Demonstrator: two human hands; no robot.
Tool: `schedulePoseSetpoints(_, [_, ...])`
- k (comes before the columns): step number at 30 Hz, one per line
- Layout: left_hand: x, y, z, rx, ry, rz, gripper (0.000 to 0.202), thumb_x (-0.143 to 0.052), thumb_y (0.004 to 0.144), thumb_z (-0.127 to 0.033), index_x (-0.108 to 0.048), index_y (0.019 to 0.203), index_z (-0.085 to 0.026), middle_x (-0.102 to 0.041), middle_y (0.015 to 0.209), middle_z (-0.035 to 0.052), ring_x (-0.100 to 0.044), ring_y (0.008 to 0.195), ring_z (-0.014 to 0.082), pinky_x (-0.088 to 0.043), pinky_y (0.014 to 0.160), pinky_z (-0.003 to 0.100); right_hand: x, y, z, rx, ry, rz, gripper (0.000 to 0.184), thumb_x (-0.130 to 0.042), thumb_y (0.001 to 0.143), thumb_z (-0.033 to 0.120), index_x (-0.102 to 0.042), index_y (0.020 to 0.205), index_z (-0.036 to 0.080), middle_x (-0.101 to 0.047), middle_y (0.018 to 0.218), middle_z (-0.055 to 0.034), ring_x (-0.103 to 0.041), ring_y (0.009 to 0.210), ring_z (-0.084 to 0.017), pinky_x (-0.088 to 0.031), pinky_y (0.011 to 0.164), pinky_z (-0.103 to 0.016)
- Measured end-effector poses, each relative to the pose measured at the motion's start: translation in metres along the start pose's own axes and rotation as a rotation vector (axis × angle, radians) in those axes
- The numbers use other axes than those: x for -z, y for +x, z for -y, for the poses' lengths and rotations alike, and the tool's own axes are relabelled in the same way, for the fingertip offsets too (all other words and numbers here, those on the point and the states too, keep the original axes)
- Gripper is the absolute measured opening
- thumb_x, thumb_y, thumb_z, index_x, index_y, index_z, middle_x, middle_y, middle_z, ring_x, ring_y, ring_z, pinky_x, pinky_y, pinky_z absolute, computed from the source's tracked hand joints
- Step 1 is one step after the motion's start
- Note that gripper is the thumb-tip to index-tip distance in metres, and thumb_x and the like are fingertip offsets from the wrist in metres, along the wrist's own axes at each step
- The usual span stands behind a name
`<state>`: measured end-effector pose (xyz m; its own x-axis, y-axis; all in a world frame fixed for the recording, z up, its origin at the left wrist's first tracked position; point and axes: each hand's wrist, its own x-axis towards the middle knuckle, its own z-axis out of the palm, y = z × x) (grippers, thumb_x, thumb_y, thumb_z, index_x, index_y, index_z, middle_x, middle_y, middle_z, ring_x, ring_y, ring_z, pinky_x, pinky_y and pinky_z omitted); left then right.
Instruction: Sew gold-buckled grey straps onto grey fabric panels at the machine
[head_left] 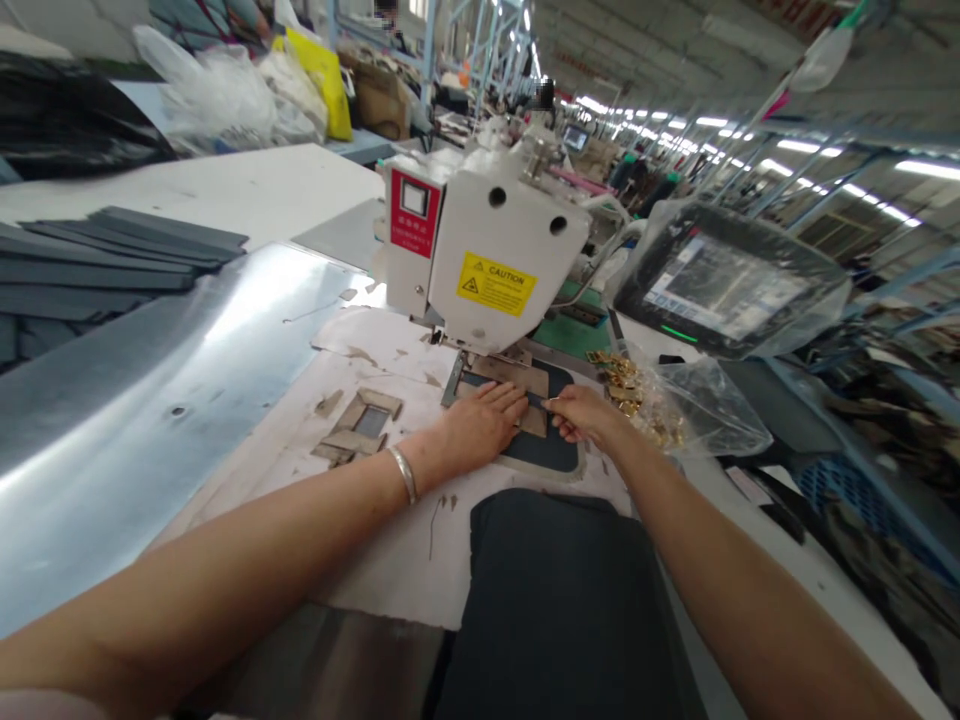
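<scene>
My left hand (484, 425) lies flat, fingers stretched out, on a tan template plate (536, 420) under the head of a white sewing machine (502, 250). Close to its fingertips, my right hand (589, 415) pinches the end of a narrow dark fabric strip (535, 399). Part of the strip is hidden by the hands. Beneath both is a dark rounded panel (561, 455) set in the work surface. A dark fabric piece (562, 590) hangs over the near edge of the table.
A plastic bag (705, 410) of gold-coloured metal fittings (626, 385) lies right of the machine, below a plastic-wrapped control screen (727, 285). Grey fabric pieces (112, 265) are stacked at left. A tan frame (360, 425) is on the pale sheet (405, 570).
</scene>
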<state>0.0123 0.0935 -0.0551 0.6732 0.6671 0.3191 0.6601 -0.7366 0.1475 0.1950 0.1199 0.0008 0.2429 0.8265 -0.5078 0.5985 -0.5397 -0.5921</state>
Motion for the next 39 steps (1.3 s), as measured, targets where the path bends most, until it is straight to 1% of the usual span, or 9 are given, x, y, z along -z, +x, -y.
schedulePoseSetpoints(2, [-0.003, 0.006, -0.005, -0.080, -0.029, 0.000, 0.044, -0.047, 0.097, -0.029, -0.048, 0.137, -0.010, -0.050, 0.143, 0.0130, -0.046, 0.132, 0.0227, -0.032, 0.112, 0.036, -0.001, -0.001, -0.003, 0.013, 0.015, -0.012, 0.019, -0.055, 0.095, 0.017, -0.046, 0.077, 0.018, -0.053, 0.046, 0.0061, -0.046, 0.033, -0.007, -0.038, 0.037, -0.017])
schedulePoseSetpoints(5, [-0.001, 0.011, -0.009, -0.093, -0.035, -0.027, 0.042, -0.049, 0.096, -0.030, -0.051, 0.132, -0.009, -0.056, 0.135, 0.0145, -0.052, 0.125, 0.0235, -0.038, 0.107, 0.036, -0.001, -0.002, -0.006, 0.021, 0.033, -0.012, 0.019, -0.055, 0.095, 0.018, -0.047, 0.077, 0.017, -0.054, 0.046, 0.0054, -0.047, 0.033, -0.006, -0.038, 0.037, -0.017])
schedulePoseSetpoints(9, [0.013, -0.003, 0.002, 0.008, 0.006, -0.013, 0.042, -0.049, 0.096, -0.036, -0.054, 0.128, -0.009, -0.060, 0.129, 0.0141, -0.056, 0.119, 0.0245, -0.041, 0.104, 0.037, 0.001, -0.002, -0.010, 0.034, 0.071, 0.001, 0.020, -0.058, 0.093, 0.020, -0.048, 0.076, 0.017, -0.054, 0.045, 0.0053, -0.046, 0.032, -0.006, -0.036, 0.036, -0.016])
schedulePoseSetpoints(15, [0.030, -0.035, 0.025, 0.096, 0.036, -0.047, 0.038, -0.046, 0.097, -0.035, -0.054, 0.126, -0.013, -0.059, 0.130, 0.0102, -0.054, 0.120, 0.0208, -0.036, 0.109, 0.036, 0.001, -0.001, -0.013, 0.054, 0.119, 0.004, 0.021, -0.063, 0.090, 0.021, -0.050, 0.074, 0.017, -0.056, 0.045, 0.0040, -0.048, 0.032, -0.007, -0.034, 0.035, -0.015])
schedulePoseSetpoints(19, [0.029, -0.038, 0.022, 0.158, 0.049, -0.070, 0.032, -0.046, 0.096, -0.031, -0.057, 0.121, -0.015, -0.060, 0.126, 0.0109, -0.052, 0.119, 0.0215, -0.038, 0.106, 0.037, -0.001, -0.003, -0.012, 0.053, 0.135, -0.015, 0.022, -0.066, 0.087, 0.021, -0.050, 0.073, 0.018, -0.055, 0.043, 0.0038, -0.048, 0.031, -0.008, -0.033, 0.033, -0.015])
schedulePoseSetpoints(22, [0.030, -0.039, 0.018, 0.300, 0.106, -0.089, 0.034, -0.048, 0.095, -0.040, -0.060, 0.116, -0.017, -0.059, 0.118, 0.0121, -0.053, 0.109, 0.0266, -0.044, 0.095, 0.041, -0.002, -0.004, -0.012, 0.069, 0.147, -0.020, 0.021, -0.066, 0.088, 0.021, -0.051, 0.073, 0.018, -0.055, 0.043, 0.0039, -0.048, 0.031, -0.008, -0.032, 0.033, -0.015])
schedulePoseSetpoints(26, [0.034, -0.040, 0.017, 0.419, 0.166, -0.079, 0.044, -0.048, 0.092, -0.054, -0.057, 0.121, -0.022, -0.054, 0.121, 0.0123, -0.052, 0.105, 0.0298, -0.042, 0.090, 0.044, -0.001, -0.004, -0.014, 0.079, 0.149, -0.007, 0.019, -0.060, 0.092, 0.020, -0.049, 0.076, 0.017, -0.055, 0.045, 0.0041, -0.048, 0.031, -0.008, -0.033, 0.034, -0.016])
schedulePoseSetpoints(33, [0.032, -0.037, 0.013, 0.463, 0.192, -0.068, 0.049, -0.050, 0.089, -0.060, -0.058, 0.120, -0.022, -0.056, 0.113, 0.0126, -0.050, 0.105, 0.0319, -0.038, 0.089, 0.047, 0.015, -0.007, -0.009, 0.014, 0.157, 0.156, 0.014, -0.052, 0.095, 0.015, -0.049, 0.081, 0.016, -0.062, 0.054, 0.0009, -0.059, 0.042, -0.010, -0.047, 0.045, -0.018])
schedulePoseSetpoints(39, [0.036, -0.042, 0.023, 0.447, 0.206, -0.054, 0.049, -0.050, 0.088, -0.060, -0.059, 0.116, -0.021, -0.057, 0.108, 0.0130, -0.050, 0.104, 0.0328, -0.037, 0.089, 0.047, 0.008, -0.001, 0.005, -0.027, 0.110, 0.162, 0.016, -0.055, 0.091, 0.011, -0.053, 0.075, 0.013, -0.060, 0.049, -0.0010, -0.053, 0.035, -0.008, -0.033, 0.035, -0.014])
